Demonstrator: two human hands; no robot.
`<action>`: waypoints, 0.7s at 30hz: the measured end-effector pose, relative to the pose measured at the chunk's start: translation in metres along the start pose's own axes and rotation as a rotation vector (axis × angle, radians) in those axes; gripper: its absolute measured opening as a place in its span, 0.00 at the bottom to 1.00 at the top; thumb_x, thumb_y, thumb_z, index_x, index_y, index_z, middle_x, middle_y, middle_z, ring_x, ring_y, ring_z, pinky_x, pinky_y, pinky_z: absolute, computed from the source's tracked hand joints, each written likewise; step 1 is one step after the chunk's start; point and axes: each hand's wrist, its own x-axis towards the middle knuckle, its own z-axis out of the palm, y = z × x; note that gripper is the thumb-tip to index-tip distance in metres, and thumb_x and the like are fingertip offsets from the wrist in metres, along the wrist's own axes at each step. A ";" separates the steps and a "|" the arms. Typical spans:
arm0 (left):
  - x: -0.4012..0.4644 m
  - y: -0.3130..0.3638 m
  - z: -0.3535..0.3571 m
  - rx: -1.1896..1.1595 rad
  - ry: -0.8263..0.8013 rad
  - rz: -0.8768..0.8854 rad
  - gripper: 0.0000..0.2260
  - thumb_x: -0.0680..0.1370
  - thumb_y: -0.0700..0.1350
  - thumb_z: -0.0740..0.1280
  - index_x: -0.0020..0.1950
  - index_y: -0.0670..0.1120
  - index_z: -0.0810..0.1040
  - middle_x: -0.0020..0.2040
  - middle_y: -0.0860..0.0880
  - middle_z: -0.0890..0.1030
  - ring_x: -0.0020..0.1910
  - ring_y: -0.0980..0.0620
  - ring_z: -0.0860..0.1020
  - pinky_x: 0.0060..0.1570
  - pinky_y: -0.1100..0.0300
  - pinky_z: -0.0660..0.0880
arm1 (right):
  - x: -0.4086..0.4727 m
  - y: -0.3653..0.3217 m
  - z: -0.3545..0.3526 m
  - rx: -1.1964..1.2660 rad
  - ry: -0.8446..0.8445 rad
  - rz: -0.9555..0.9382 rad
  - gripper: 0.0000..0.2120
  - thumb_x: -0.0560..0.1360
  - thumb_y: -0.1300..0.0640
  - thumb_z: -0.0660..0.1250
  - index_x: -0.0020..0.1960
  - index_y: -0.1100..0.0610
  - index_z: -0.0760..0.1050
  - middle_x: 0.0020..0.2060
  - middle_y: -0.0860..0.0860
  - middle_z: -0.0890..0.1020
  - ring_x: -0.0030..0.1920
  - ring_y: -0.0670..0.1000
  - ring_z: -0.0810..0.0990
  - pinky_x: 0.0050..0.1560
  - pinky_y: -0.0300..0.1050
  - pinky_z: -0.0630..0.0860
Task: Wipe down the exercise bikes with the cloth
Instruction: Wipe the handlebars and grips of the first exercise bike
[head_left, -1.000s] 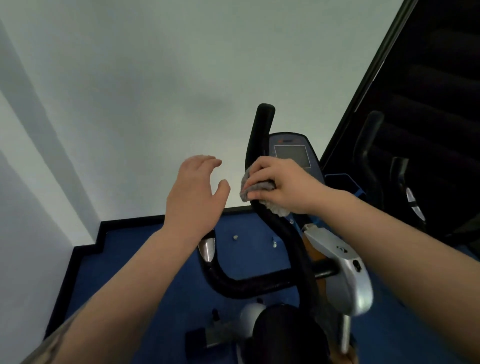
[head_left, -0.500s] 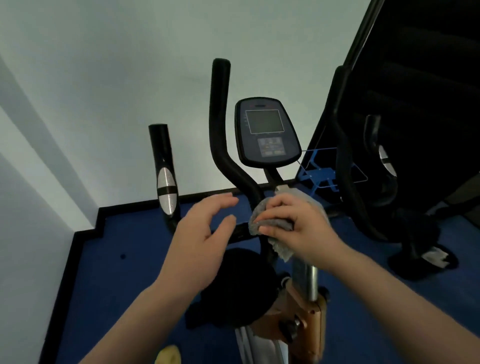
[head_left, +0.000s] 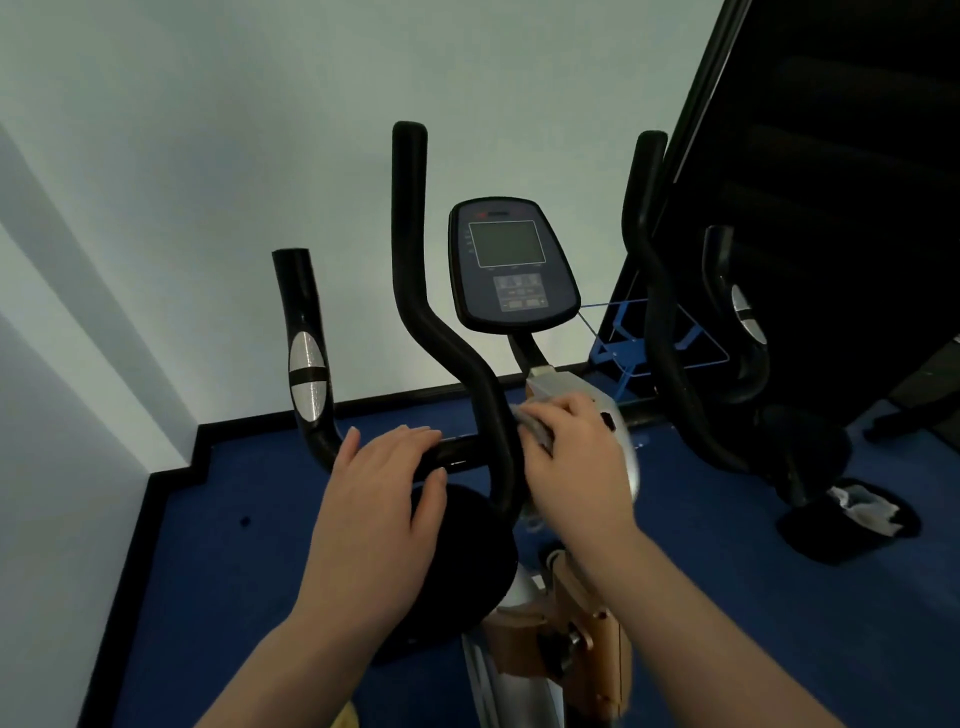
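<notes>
Two hands (head_left: 384, 499), one cloth (head_left: 535, 426), one console (head_left: 511, 265), two pulse-sensor grips (head_left: 307, 374).

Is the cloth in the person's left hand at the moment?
No, the grey cloth is under the right hand, while the left hand rests bare on the handlebar.

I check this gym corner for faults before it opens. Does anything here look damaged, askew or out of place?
Nothing on the bike looks broken or askew; its console sits straight. The one odd thing is a crumpled white rag or paper lying on the black foot of the next machine, at right on the blue floor.
</notes>
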 end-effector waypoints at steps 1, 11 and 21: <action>0.000 0.000 0.000 -0.006 -0.001 -0.005 0.14 0.78 0.45 0.61 0.63 0.50 0.74 0.60 0.55 0.78 0.64 0.57 0.71 0.74 0.56 0.50 | 0.001 0.004 -0.007 0.013 -0.029 -0.004 0.10 0.77 0.56 0.64 0.56 0.51 0.80 0.50 0.47 0.76 0.46 0.44 0.75 0.46 0.33 0.71; 0.000 0.001 0.000 -0.045 0.032 -0.040 0.13 0.77 0.47 0.61 0.62 0.51 0.74 0.56 0.57 0.77 0.60 0.60 0.72 0.74 0.58 0.51 | 0.019 0.006 -0.021 -0.015 -0.067 0.060 0.09 0.74 0.55 0.67 0.50 0.45 0.83 0.36 0.42 0.77 0.37 0.44 0.75 0.40 0.42 0.74; -0.001 -0.002 0.003 -0.057 0.055 -0.027 0.14 0.77 0.48 0.60 0.63 0.51 0.73 0.57 0.57 0.76 0.57 0.70 0.64 0.70 0.67 0.47 | 0.033 0.001 -0.012 -0.131 -0.022 0.026 0.08 0.74 0.57 0.65 0.47 0.50 0.83 0.39 0.46 0.76 0.41 0.52 0.76 0.39 0.43 0.71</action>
